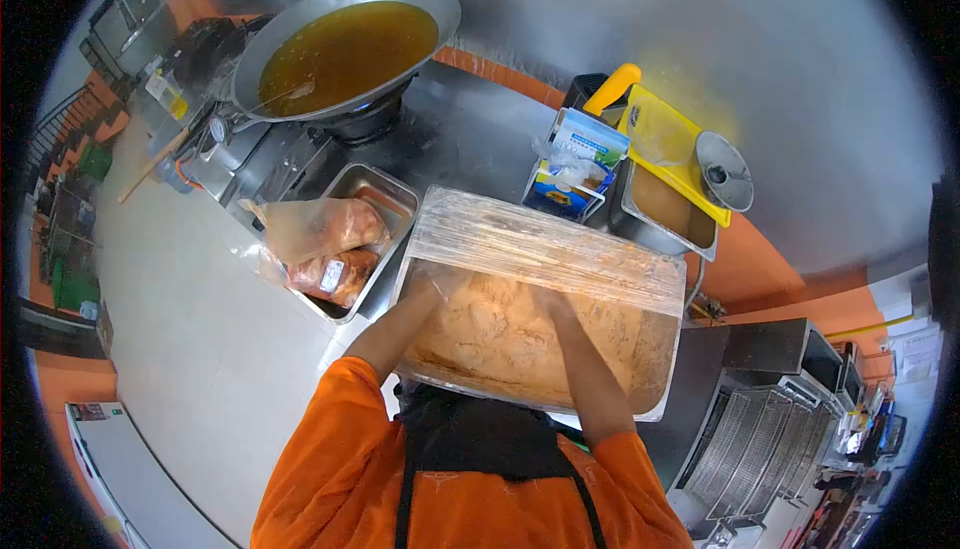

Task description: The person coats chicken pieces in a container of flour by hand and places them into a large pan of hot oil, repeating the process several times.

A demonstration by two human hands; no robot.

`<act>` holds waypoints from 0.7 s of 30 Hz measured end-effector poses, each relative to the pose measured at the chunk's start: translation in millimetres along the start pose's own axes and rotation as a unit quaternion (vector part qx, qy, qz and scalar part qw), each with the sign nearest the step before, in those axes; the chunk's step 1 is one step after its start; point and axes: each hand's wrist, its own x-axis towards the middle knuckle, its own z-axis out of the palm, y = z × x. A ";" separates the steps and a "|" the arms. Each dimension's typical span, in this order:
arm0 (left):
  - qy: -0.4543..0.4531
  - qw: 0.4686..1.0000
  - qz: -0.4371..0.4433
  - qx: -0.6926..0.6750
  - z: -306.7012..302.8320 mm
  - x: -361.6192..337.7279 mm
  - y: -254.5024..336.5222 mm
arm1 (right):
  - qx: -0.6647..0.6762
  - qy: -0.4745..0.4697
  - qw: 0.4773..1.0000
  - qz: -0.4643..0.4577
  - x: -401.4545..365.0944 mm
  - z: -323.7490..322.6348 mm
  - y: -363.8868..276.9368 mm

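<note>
A large rectangular tub [672, 369] of tan, lumpy breading flour [490, 324] stands in front of me. Clear plastic film [540, 249] covers its far side. My left hand [440, 282] reaches into the flour at the left, near the film's edge. Near the middle of the tub, my right hand [546, 297] is sunk into the flour too. The fingers of both hands are hidden by flour and film, so what they hold does not show.
Left of the tub, a steel pan [405, 194] holds bagged raw meat [335, 249]. A wide wok [445, 14] of yellow-brown oil sits on a burner behind. At the back right are a blue box [588, 139], a yellow tray [655, 119], a strainer [724, 171] and a steel container [640, 224].
</note>
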 end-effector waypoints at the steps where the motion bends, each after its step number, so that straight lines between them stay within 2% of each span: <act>1: 0.001 1.000 0.007 0.011 3.3 1.4 -0.1 | -0.024 0.006 1.000 0.014 -3.1 5.4 -5.7; 4: 0.015 0.999 0.023 0.020 7.6 2.8 -8.1 | -0.017 -0.031 0.999 0.033 -10.6 -9.0 -17.1; 7: 0.030 0.998 0.038 0.029 7.5 1.3 -16.1 | 0.085 -0.036 0.995 -0.027 -6.9 -17.9 3.5; 8: 0.031 0.998 0.044 0.035 11.0 2.0 -16.7 | 0.082 -0.022 0.996 -0.035 -5.5 -13.6 9.9; 11: 0.034 0.997 0.051 0.055 22.5 6.8 -14.0 | -0.043 0.046 0.997 -0.038 0.1 16.4 17.0; 12: 0.037 0.996 0.053 0.060 23.3 7.6 -12.0 | 0.205 0.069 0.947 -0.237 61.4 50.1 109.7; 13: 0.041 0.996 0.054 0.061 25.0 8.3 -13.1 | 0.106 0.015 0.988 -0.112 32.9 24.1 53.9; 14: 0.043 0.995 0.059 0.062 24.9 7.6 -15.7 | -0.049 -0.072 0.996 0.008 -3.4 -6.4 -17.4; 15: 0.046 0.995 0.063 0.063 22.9 6.8 -19.9 | -0.193 -0.179 0.960 0.090 -42.8 -38.5 -94.6; 16: 0.048 0.995 0.065 0.065 19.9 4.5 -23.1 | -0.070 -0.119 0.989 0.056 -29.4 -29.4 -51.5; 17: 0.049 0.994 0.068 0.065 18.4 1.7 -24.0 | 0.043 -0.079 0.996 0.004 -10.5 -20.1 -8.8; 18: 0.049 0.994 0.073 0.070 19.3 -0.9 -24.6 | 0.087 -0.053 0.995 -0.020 0.8 -14.6 8.4; 21: 0.055 0.989 0.096 0.096 29.6 -3.7 -26.7 | 0.012 0.026 1.000 -0.001 9.7 9.7 17.9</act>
